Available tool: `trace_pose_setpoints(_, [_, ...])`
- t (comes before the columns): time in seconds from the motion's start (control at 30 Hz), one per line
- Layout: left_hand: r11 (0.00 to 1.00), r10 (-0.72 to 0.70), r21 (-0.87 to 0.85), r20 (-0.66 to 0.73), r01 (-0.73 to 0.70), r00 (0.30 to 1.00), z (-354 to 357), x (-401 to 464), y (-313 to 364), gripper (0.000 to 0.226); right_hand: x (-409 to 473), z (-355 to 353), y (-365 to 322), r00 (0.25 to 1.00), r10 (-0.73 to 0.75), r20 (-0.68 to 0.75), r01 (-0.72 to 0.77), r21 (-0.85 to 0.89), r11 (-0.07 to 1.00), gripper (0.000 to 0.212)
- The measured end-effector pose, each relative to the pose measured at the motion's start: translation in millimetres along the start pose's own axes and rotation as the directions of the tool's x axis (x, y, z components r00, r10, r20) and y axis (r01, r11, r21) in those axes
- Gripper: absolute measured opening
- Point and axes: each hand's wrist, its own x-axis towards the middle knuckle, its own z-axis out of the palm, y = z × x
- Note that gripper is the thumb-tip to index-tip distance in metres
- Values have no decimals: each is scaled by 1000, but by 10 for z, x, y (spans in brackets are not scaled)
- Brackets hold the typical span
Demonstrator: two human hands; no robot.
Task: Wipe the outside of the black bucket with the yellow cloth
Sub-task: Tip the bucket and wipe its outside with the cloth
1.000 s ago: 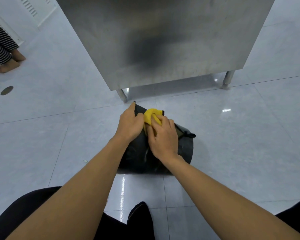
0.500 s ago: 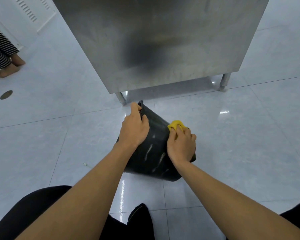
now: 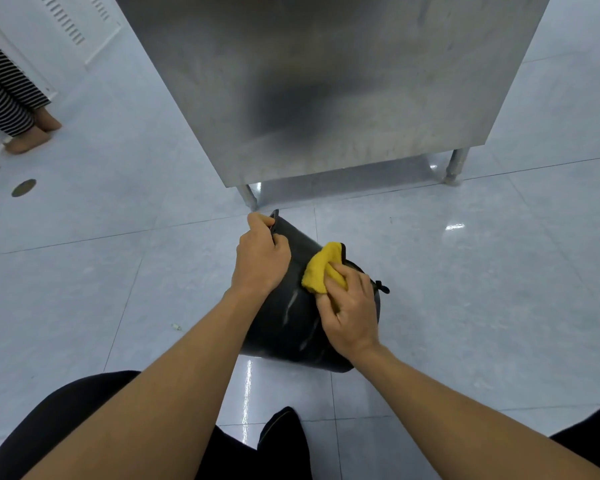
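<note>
The black bucket [image 3: 291, 323] lies tilted on the pale tiled floor in front of me, its wet side showing streaks. My left hand [image 3: 260, 261] grips the bucket's rim at its far upper edge. My right hand [image 3: 350, 313] presses the bunched yellow cloth [image 3: 321, 268] against the bucket's upper right side. Part of the cloth is hidden under my fingers. The bucket's handle lug [image 3: 383, 288] sticks out just right of my right hand.
A stainless steel cabinet [image 3: 326, 84] on short legs [image 3: 454, 168] stands right behind the bucket. Another person's striped trouser legs and feet [image 3: 32, 133] are at the far left by the wall. A round floor drain [image 3: 23, 187] is on the left. My dark-clothed knees fill the bottom edge.
My right hand has slid the cloth up and to the left along the bucket's side, showing more of the cloth. My left hand stays on the rim.
</note>
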Motion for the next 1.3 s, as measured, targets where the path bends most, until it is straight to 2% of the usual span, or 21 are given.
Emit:
trace_pose_setpoints(0.1, [1000,-11,13,-25,11,1000,2,6,-29,15,50,18,-107,999,-6,-38,6,23,1000,29])
trace_pose_setpoints(0.23, [1000,-24,6,-38,24,999,16,14,-23,19,62,72,-327,975,-222,16,221,61,973,18])
trace_pose_setpoints(0.3, [1000,-14,16,-32,14,999,8,-1,-19,21,38,77,-330,968,-250,28,247,81,966,16])
trace_pose_setpoints(0.43, [1000,2,25,-23,-1,1000,12,-21,0,23,36,75,-263,988,-156,-4,156,42,987,15])
trace_pose_setpoints(0.53, [997,-2,74,-8,2,1000,-38,-29,-14,24,51,47,-116,995,95,-28,-95,-16,995,26])
trace_pose_setpoints(0.63, [985,-2,170,85,-13,996,-55,-130,48,45,146,-72,94,905,424,-26,-425,-37,904,26])
trace_pose_setpoints(0.7, [987,-9,162,128,-12,992,-35,-204,103,54,222,-115,127,840,543,-10,-543,-34,839,24])
trace_pose_setpoints(0.8, [994,-17,112,93,7,996,-17,-234,137,55,241,-96,-5,859,512,8,-511,-52,858,35])
trace_pose_setpoints(0.9, [999,-33,29,51,31,998,-10,-238,137,51,237,-33,-307,948,315,43,-317,41,948,49])
trace_pose_setpoints(1.0, [987,-109,-122,-4,108,994,-17,-219,128,24,250,39,-592,992,111,62,-119,141,983,50])
trace_pose_setpoints(1.1, [986,-102,-128,31,105,994,-22,-206,127,13,238,59,-540,996,66,66,-76,153,985,48])
trace_pose_setpoints(1.2, [996,-81,-19,59,83,995,-39,-154,103,23,207,53,-264,985,165,49,-168,70,983,50])
trace_pose_setpoints(1.3, [992,-53,117,81,43,995,-17,-152,77,40,157,-40,131,898,440,5,-439,-64,896,46])
